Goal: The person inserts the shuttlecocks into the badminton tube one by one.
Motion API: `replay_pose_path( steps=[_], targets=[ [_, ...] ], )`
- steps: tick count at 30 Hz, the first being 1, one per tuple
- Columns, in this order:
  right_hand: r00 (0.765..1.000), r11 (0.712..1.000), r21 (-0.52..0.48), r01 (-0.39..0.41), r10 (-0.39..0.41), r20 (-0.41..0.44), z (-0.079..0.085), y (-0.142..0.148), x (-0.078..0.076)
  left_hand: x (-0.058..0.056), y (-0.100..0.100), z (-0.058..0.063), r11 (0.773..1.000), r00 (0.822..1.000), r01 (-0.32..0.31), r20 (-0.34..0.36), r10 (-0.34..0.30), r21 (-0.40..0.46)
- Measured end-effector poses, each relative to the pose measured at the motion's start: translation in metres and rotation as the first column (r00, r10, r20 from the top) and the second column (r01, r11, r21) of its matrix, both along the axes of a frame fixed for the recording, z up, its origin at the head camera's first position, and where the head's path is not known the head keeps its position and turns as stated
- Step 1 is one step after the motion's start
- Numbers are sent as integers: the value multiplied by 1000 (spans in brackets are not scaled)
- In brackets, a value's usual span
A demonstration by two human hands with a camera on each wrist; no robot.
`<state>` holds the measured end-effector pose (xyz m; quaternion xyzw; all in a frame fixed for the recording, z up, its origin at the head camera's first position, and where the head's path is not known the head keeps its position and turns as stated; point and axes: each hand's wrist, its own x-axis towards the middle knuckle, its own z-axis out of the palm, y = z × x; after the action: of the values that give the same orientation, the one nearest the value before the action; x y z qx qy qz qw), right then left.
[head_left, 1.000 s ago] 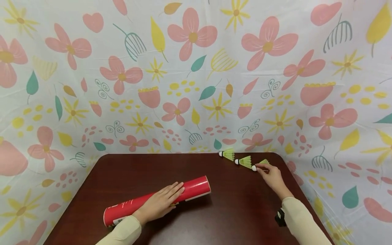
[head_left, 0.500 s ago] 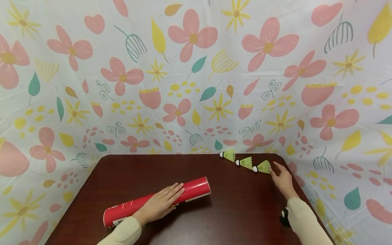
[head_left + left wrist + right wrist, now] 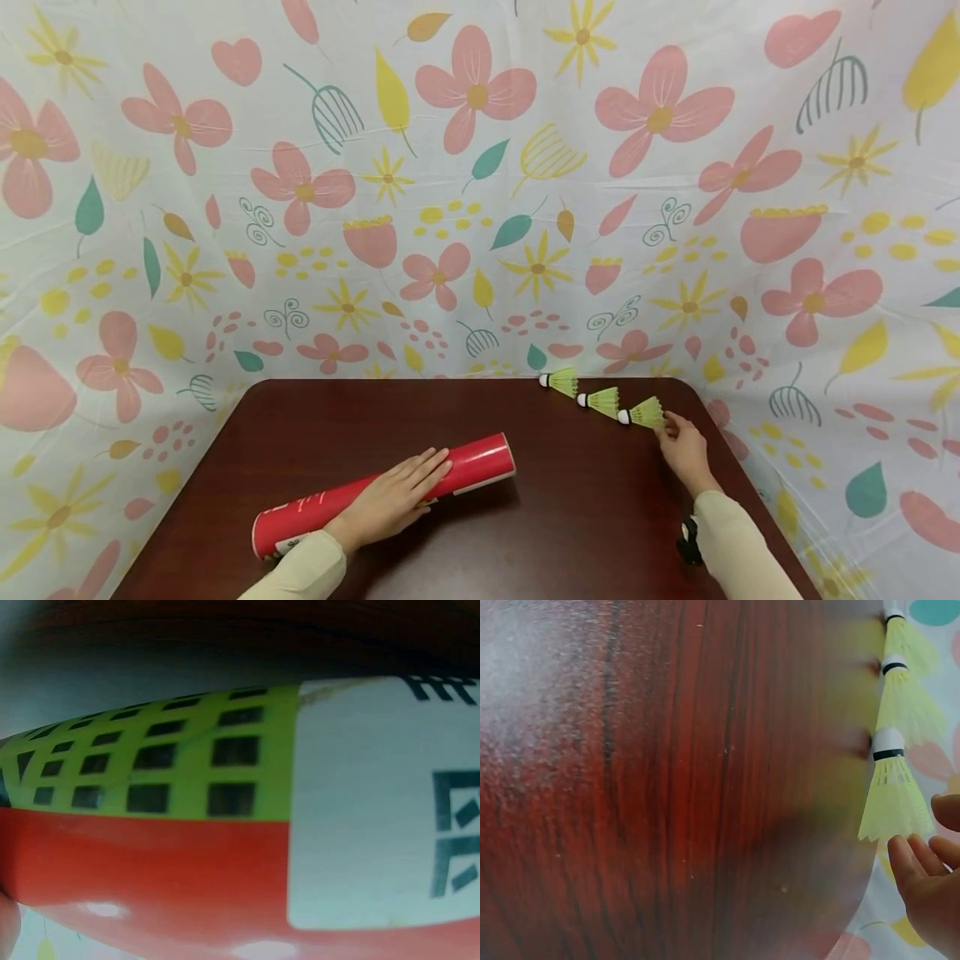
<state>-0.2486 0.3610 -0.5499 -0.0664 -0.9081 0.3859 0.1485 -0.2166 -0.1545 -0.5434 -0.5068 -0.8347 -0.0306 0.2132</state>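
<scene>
My left hand [image 3: 393,498] lies across a red shuttlecock tube [image 3: 480,462], its fingers extended over the top. The tube slants on the table, its right end farther back; the left wrist view shows its green checked band [image 3: 157,761] and white label [image 3: 375,802]. Three yellow-green shuttlecocks with white heads form a slanting row at the back right: the far one [image 3: 561,382], the middle one [image 3: 602,401] and the nearest one [image 3: 645,412]. At the nearest one's skirt [image 3: 896,806] are the fingertips of my right hand [image 3: 686,450], the thumb held apart.
The dark reddish-brown table [image 3: 570,517] has rounded back corners, and the shuttlecocks lie close to its back right edge. A white flower-patterned cloth [image 3: 480,208] hangs behind and on both sides. A black object [image 3: 687,542] sits at the right sleeve.
My right hand has let go of the nearest shuttlecock, moved right past its skirt, then come back to the skirt's edge. The left hand and tube have stayed put.
</scene>
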Motion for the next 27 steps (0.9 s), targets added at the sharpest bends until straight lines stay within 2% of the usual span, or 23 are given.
replay_pose_path(
  steps=[13, 27],
  targets=[
    [991, 991, 31, 133, -133, 5, -5, -3, 0, 0, 2, 0, 1000, 1000, 15, 5, -15, 12],
    [985, 987, 37, 158, -155, -74, -3, -5, 9, 1, 3, 3, 1000, 1000, 16, 7, -16, 2]
  ],
)
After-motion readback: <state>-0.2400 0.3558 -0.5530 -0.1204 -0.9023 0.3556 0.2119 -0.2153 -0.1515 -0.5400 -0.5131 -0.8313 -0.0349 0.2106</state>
